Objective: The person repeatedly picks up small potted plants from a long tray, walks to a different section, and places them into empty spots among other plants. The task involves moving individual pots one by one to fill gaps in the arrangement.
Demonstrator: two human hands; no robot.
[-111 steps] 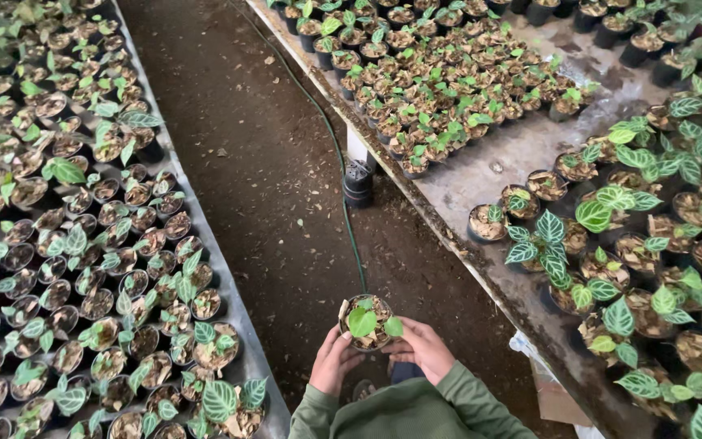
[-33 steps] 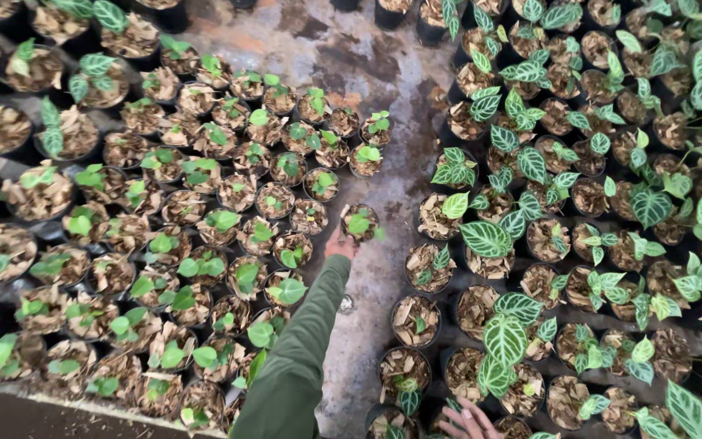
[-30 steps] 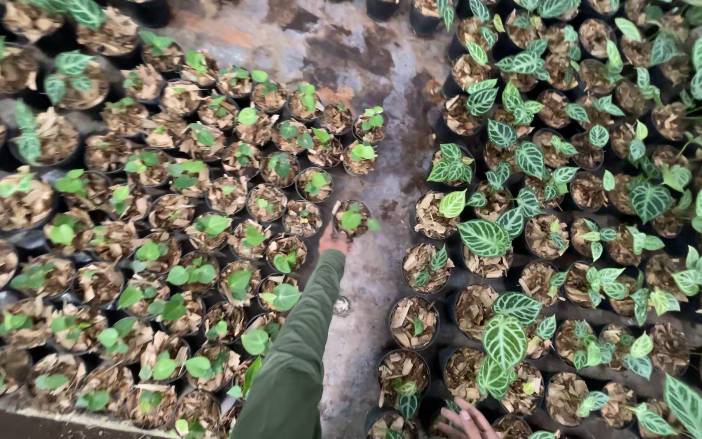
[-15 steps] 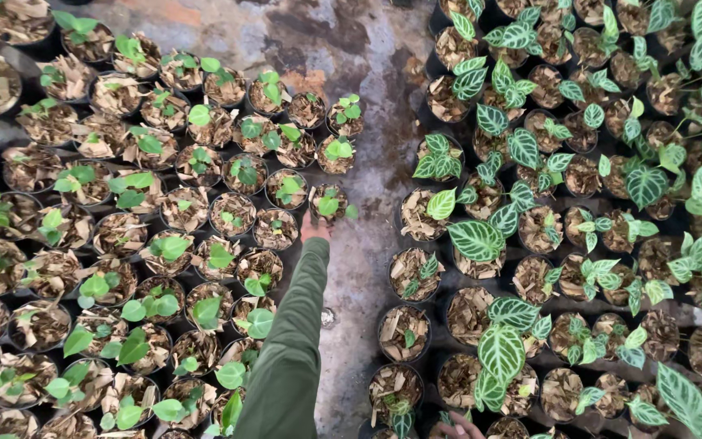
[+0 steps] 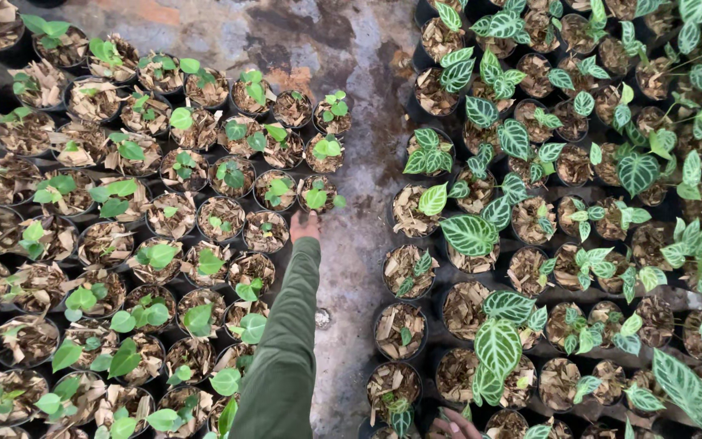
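One hand, the left hand (image 5: pixel 305 225), reaches far out on a green sleeve (image 5: pixel 286 341) and touches the small potted plant (image 5: pixel 316 196) at the right edge of the left block of pots (image 5: pixel 123 244); whether its grip has closed on the pot I cannot tell. Bare wet concrete floor (image 5: pixel 351 244) runs just right of it. At the near edge, the right hand's (image 5: pixel 455 425) fingertips show among veined-leaf pots (image 5: pixel 530 244), their grip hidden.

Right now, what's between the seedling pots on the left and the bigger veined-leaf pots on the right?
In the head view, a bare strip of stained concrete bench separates the seedling pots from the veined-leaf pots; no pot stands on it.
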